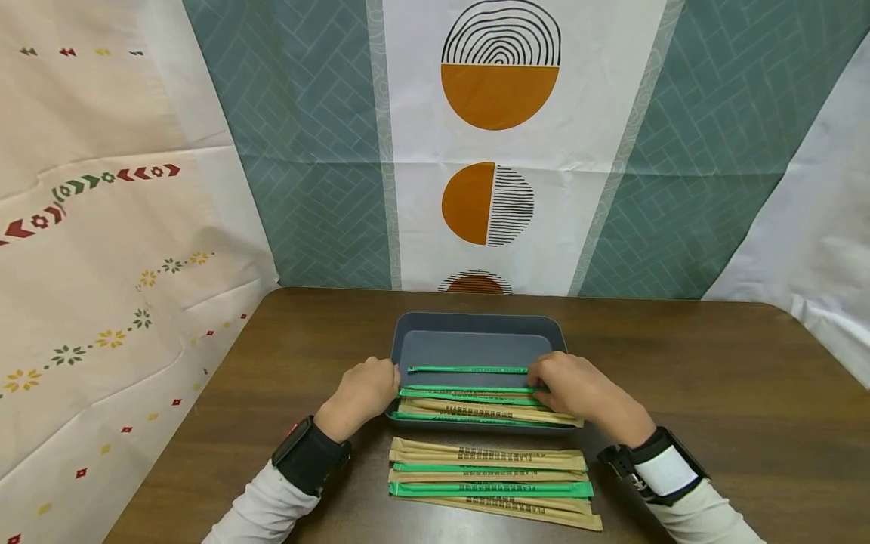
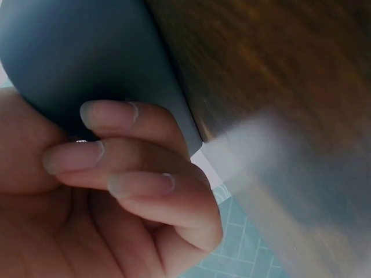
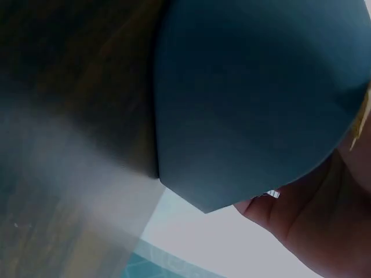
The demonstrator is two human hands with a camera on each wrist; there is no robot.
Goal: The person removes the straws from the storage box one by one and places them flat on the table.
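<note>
A dark grey tray sits on the table with several paper-wrapped straws, green and tan, along its near side. My left hand grips the tray's left wall; in the left wrist view its curled fingers lie against the outside. My right hand reaches over the right side and pinches the right end of a green-wrapped straw, which lies level across the tray, apart from the others. In the right wrist view the tray's wall hides those fingertips.
In front of the tray lies a row of several wrapped straws, tan and green, roughly parallel. A patterned curtain hangs behind the brown table. Light printed cloth hangs at the left.
</note>
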